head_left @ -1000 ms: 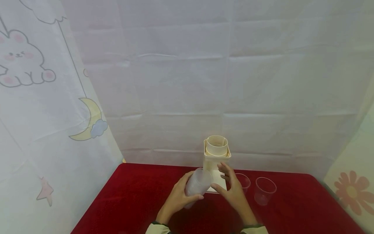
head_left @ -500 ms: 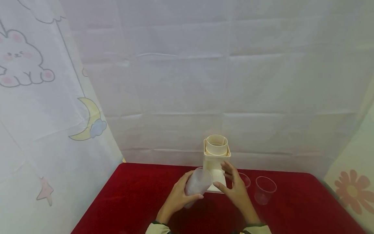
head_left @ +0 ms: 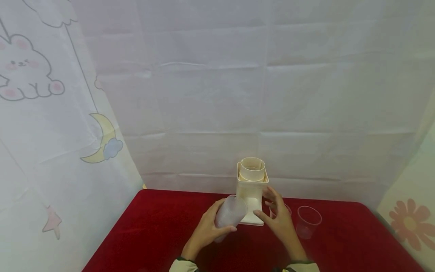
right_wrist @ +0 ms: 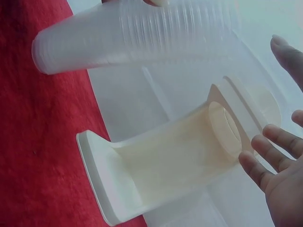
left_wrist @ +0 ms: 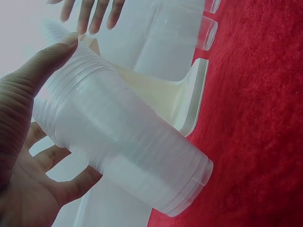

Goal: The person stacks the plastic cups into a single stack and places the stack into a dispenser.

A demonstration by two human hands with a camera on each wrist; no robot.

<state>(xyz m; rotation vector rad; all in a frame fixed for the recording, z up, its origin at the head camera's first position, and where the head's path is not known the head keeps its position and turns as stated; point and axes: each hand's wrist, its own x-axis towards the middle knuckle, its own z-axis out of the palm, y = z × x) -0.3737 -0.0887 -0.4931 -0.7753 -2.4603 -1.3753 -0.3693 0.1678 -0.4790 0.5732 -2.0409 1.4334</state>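
Observation:
My left hand (head_left: 207,229) grips a tilted stack of clear plastic cups (head_left: 232,212), thumb on one side and fingers on the other. In the left wrist view the nested rims of the cup stack (left_wrist: 118,132) lie by the thumb, with the bases pointing down over the red cloth. Just behind stands a cream cup dispenser (head_left: 250,192) with a round tube at its top. My right hand (head_left: 281,221) holds nothing; its fingers are spread and loosely bent beside the dispenser. The right wrist view shows its fingertips in front of the dispenser's upper end (right_wrist: 227,127); contact cannot be judged.
A single clear cup (head_left: 307,223) stands upright on the red cloth (head_left: 163,226), to the right. Another clear cup (head_left: 289,210) is partly hidden behind my right hand. A pale wall sheet (head_left: 204,113) hangs behind the table's far edge.
My right hand has drifted to the right, away from the cup stack, uncovering more of the dispenser's base and covering more of the nearer cup. The left hand and stack stay put.

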